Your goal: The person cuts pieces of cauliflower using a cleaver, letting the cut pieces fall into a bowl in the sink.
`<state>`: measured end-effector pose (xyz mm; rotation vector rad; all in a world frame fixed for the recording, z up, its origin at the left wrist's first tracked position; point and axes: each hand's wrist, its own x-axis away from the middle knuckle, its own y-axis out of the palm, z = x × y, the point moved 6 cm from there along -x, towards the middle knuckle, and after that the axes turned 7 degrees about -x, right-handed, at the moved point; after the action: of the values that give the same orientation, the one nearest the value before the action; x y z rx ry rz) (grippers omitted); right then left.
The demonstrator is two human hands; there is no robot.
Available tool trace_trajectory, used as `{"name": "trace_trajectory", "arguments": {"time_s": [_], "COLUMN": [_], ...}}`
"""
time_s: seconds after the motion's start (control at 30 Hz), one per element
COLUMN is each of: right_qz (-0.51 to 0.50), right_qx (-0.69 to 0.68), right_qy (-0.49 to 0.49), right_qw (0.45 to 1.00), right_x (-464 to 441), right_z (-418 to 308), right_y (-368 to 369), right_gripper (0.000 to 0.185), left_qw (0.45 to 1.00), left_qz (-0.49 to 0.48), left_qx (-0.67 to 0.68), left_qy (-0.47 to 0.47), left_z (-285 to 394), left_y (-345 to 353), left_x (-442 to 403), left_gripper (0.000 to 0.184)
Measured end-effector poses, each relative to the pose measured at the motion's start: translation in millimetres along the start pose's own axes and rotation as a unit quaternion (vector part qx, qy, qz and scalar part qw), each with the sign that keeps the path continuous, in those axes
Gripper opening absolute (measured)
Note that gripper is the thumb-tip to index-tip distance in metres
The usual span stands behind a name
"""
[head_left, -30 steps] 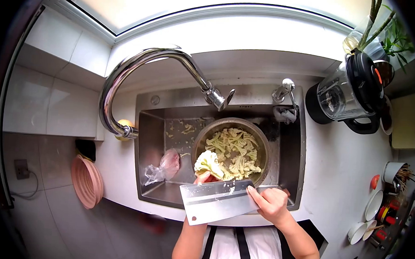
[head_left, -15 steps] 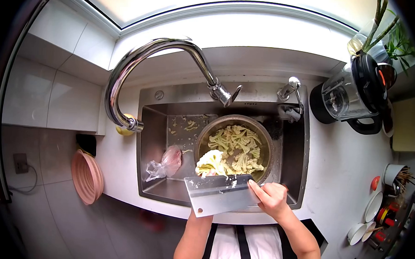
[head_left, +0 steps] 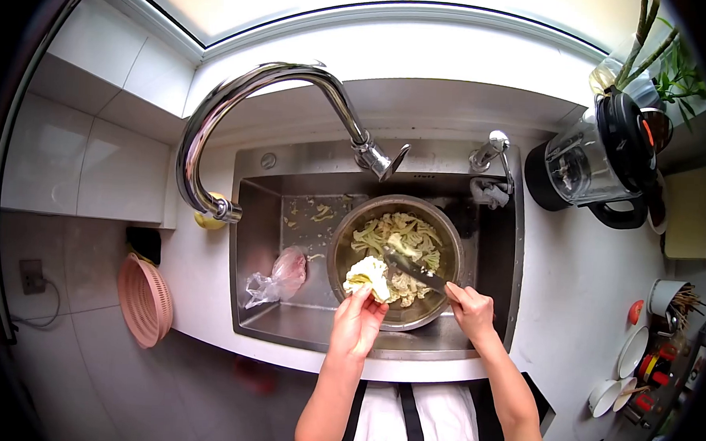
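Observation:
My left hand [head_left: 355, 324] grips a chunk of cauliflower [head_left: 368, 276] over the near left part of a metal bowl [head_left: 337, 244]. In my right hand [head_left: 471, 313] is the handle of a cleaver [head_left: 416, 271], its blade seen nearly edge-on and pointing left over the bowl. White bits cling to the blade. By the blade's tip is a pale floret [head_left: 400, 245]; whether it touches the blade I cannot tell. Cut cauliflower florets [head_left: 416, 230] lie in the bowl.
The bowl stands in a steel sink [head_left: 300, 317] with scraps and a crumpled plastic bag [head_left: 286, 271] on its left side. A tall faucet [head_left: 257, 76] arches over the back left. A blender [head_left: 583, 165] stands right; a pink basket [head_left: 143, 301] is left.
The cleaver has turned from broad side showing to nearly edge-on and moved forward over the bowl. My left hand, earlier hidden behind the blade, now shows with the cauliflower.

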<state>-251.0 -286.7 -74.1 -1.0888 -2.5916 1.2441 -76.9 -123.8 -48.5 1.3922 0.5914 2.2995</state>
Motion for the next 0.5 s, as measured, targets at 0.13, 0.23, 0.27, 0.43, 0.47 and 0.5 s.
{"name": "trace_trajectory", "arguments": {"time_s": [0.13,0.23,0.27,0.43,0.47,0.5], "right_qz": [0.002,0.025,0.022,0.046,0.047,0.052], "right_qx": [-0.081,-0.14,-0.132,-0.048,-0.019,-0.004], "right_qy": [0.096,0.136,0.128,-0.036,-0.077,-0.111], "right_qw": [0.992,0.98,0.983,0.997,0.996,0.992], "right_x": [10,16,18,11,5,-1], "right_z": [8,-4,-13,-73,-85,-95], "right_y": [-4,-18,-25,-63,-67,-69], "right_gripper": [0.019,0.02,0.021,0.028,0.028,0.028], "left_qw": [0.998,0.997,0.998,1.0,0.996,0.996], "left_qz": [-0.013,-0.016,-0.017,-0.017,0.057,0.036], "left_qx": [0.037,0.04,0.038,-0.001,-0.021,-0.037], "left_qy": [-0.052,-0.063,-0.055,0.014,-0.063,-0.074], "left_z": [-3,-2,-2,7,-11,-5], "left_y": [-11,-17,-18,6,-31,-8], "left_x": [-10,-10,-10,-1,-19,-5], "left_gripper": [0.025,0.023,0.023,0.025,0.026,0.027]}}
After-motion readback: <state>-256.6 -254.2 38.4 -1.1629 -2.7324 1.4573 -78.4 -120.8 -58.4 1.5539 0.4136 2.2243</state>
